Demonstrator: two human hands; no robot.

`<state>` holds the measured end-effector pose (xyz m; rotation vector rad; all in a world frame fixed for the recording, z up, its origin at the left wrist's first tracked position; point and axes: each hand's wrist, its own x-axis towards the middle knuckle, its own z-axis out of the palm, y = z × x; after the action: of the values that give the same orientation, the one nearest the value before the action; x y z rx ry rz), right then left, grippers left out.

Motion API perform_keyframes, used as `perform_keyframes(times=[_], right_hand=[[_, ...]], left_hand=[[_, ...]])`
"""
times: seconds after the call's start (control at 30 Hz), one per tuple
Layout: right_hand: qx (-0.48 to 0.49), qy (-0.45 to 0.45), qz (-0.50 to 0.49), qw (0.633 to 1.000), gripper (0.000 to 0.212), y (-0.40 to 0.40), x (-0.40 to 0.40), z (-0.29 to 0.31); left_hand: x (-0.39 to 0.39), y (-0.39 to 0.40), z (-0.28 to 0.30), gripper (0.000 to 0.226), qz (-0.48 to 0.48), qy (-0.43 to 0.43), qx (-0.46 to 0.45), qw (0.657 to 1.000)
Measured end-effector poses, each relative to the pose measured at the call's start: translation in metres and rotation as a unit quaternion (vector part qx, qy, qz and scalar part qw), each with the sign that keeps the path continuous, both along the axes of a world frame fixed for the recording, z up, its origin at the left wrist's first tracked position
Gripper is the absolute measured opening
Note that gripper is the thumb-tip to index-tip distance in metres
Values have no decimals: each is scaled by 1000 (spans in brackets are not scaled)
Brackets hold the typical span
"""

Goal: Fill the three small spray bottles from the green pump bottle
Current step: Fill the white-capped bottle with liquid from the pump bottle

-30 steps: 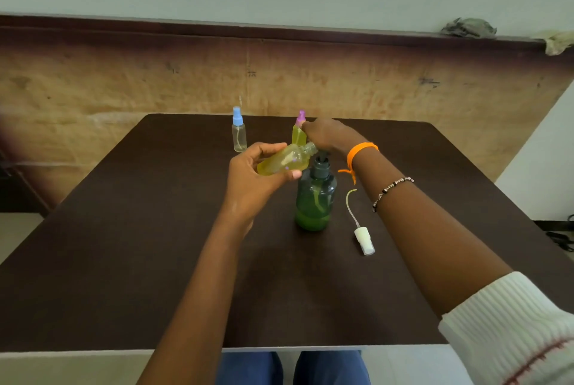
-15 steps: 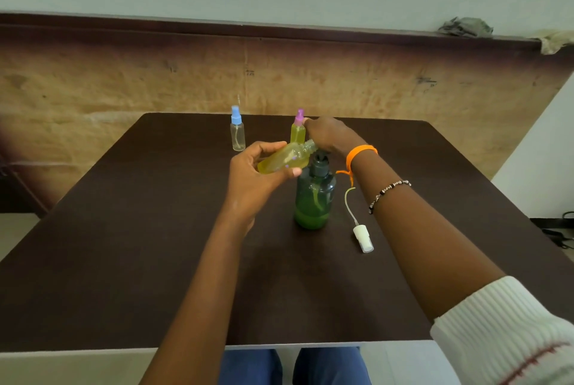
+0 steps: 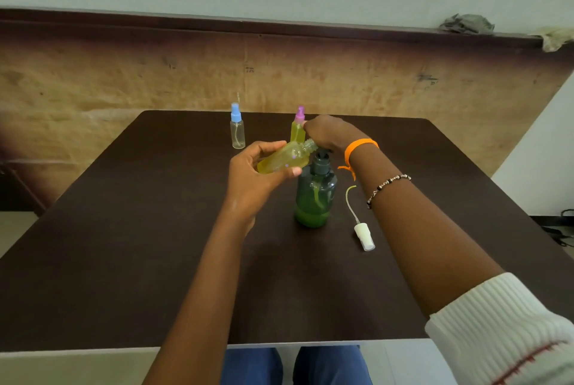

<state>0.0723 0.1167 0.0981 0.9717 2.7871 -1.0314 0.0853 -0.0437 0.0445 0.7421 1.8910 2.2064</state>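
My left hand [image 3: 253, 175] grips an uncapped small bottle [image 3: 284, 161] of yellow liquid, tilted with its neck at the pump spout. The green pump bottle [image 3: 313, 198] stands mid-table, holding a little green liquid. My right hand [image 3: 326, 133] rests on top of its pump head, fingers curved over it. Behind stands a pink-capped small bottle [image 3: 298, 131] full of yellow liquid. A blue-capped small bottle [image 3: 237, 131] stands clear at the back left. A white spray cap with its tube [image 3: 362, 231] lies to the right of the pump bottle.
The dark brown table [image 3: 124, 245] ends at a near edge above my knees. A wooden panel wall [image 3: 124, 74] runs behind it. Rags [image 3: 466, 24] lie on the ledge at the upper right.
The tilted bottle in my left hand has risen slightly, neck kept at the spout. My right hand stays on the pump head.
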Motion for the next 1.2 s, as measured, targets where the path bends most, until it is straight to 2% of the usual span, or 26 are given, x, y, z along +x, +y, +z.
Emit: perform_keyframes(times=[0.17, 0.3, 0.47, 0.63, 0.9, 1.07, 1.2], right_hand=[[-4, 34, -43, 998, 54, 0, 0, -10], [13, 33, -37, 999, 55, -4, 6, -5], [63, 10, -9, 998, 44, -6, 9, 6], [22, 23, -17, 999, 49, -5, 9, -2], [68, 1, 10, 998, 46, -1, 7, 0], [34, 29, -8, 999, 39, -8, 19, 1], [55, 10, 4, 998, 41, -12, 18, -3]], left_hand=[[1, 1, -7, 42, -3, -15, -6, 1000], [2, 0, -4, 41, -4, -17, -5, 1000], [3, -1, 5, 43, 2, 6, 2, 1000], [3, 0, -2, 41, -11, -19, 1, 1000], [0, 0, 0, 42, -14, -13, 5, 1000], [0, 0, -2, 41, -22, -14, 7, 1000], [0, 1, -8, 40, -17, -23, 2, 1000]])
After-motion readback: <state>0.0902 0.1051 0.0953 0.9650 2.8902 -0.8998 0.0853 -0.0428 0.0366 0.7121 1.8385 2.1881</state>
